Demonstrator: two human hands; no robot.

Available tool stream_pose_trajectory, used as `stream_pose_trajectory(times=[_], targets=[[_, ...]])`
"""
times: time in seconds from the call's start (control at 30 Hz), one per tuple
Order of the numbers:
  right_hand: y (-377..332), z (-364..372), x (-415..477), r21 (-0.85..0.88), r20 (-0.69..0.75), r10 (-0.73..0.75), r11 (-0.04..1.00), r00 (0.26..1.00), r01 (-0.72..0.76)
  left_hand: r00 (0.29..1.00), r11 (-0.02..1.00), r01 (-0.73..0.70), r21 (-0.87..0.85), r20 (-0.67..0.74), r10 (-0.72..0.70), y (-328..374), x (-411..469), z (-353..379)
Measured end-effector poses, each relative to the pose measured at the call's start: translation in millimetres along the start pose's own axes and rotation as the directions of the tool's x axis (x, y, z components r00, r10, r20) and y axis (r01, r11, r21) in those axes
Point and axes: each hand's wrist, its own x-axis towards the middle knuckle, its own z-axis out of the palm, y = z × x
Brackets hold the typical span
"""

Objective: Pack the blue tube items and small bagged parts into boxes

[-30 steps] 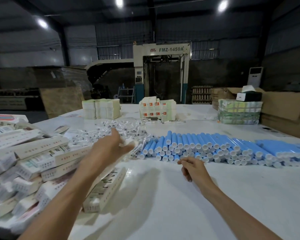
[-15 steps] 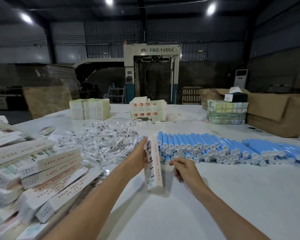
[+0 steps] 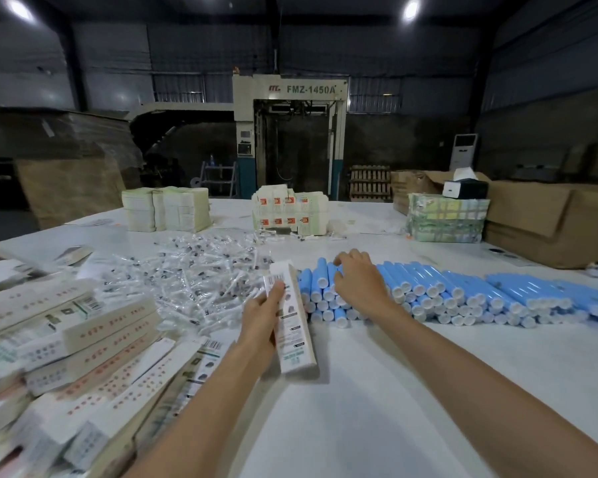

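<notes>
— While the left hand (image 3: 261, 315) is gripping that long white box (image 3: 292, 326) along its side, where is the right hand (image 3: 358, 282) working?
— It is reaching over the left end of the blue tubes (image 3: 463, 294), which are lying stacked in layers across the table (image 3: 411, 391). Its fingers are curling round one tube on the top row. I am thinking it should be lifting that tube straight up rather than dragging it, since loose neighbours are likely to be rolling off.
— And the box?
— Its far end is pointing at the tubes, just beside them. Whether that end is standing open, I am not managing to tell. Tilting its mouth toward the right hand would be shortening the insert.
— What is crowding the work?
— The bagged parts (image 3: 201, 270) are sprawling just left of the box, and the flat boxes (image 3: 66, 326) are lying in a slumped heap at the near left. Brown cartons (image 3: 539, 222) are sitting well apart, far right.
</notes>
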Motion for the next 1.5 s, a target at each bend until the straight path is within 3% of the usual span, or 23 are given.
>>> stream_pose_trajectory(times=[0.13,0.37,0.83,0.93,1.03,1.1,1.13,1.17,1.2,1.27,1.4,1.5], targets=[[-16.9,19.3,31.0,-0.250,0.023,0.012,0.968,1.000,-0.006,1.000,0.999,-0.023,0.047,-0.012,0.024,0.6,-3.4,-0.8],[-34.5,42.5,51.6,-0.501,0.107,0.078,0.865,0.991,-0.014,0.998,0.998,-0.050,0.046,-0.034,0.052,3.8,-1.9,-0.5],[-63.7,54.2,43.4,-0.616,0.064,0.110,0.787,0.992,-0.047,0.995,0.994,-0.095,-0.055,0.030,0.097,-1.3,0.2,8.6],[-67.9,54.3,45.5,-0.576,0.024,0.064,0.816,0.998,-0.039,0.998,0.992,-0.004,-0.122,0.067,0.013,1.6,0.8,8.3],[-65.1,41.7,45.0,-0.485,-0.109,0.038,0.870,0.993,-0.087,0.994,0.988,0.037,-0.149,0.108,-0.021,4.2,0.1,7.8],[-57.3,27.3,40.9,-0.285,-0.166,0.088,0.949,0.982,-0.133,0.992,0.995,0.008,-0.103,0.129,0.005,4.8,-0.7,8.2],[-52.2,17.3,37.2,-0.085,-0.146,0.162,0.981,0.976,-0.175,0.990,0.997,-0.013,-0.078,0.140,0.024,4.7,-1.6,9.0],[-44.9,8.3,33.3,0.162,-0.089,0.250,0.959,0.964,-0.234,0.988,0.998,-0.036,-0.056,0.150,0.044,4.3,-2.8,10.0],[-35.3,2.3,27.9,0.409,-0.019,0.325,0.866,0.946,-0.289,0.986,0.998,-0.056,-0.032,0.158,0.061,3.8,-4.4,10.8],[-16.8,-9.0,10.4,0.753,0.079,0.402,0.576,0.912,-0.319,0.982,0.996,-0.082,0.033,0.175,0.075,3.0,-7.8,11.5],[16.3,-36.0,-23.7,0.968,0.072,0.420,0.190,0.905,-0.165,0.965,0.984,-0.112,0.135,0.250,0.075,0.0,-13.4,11.8],[28.2,-60.7,-36.1,1.000,0.002,0.367,0.011,0.930,-0.007,0.948,0.980,-0.110,0.166,0.315,0.053,-2.4,-18.1,16.4]])
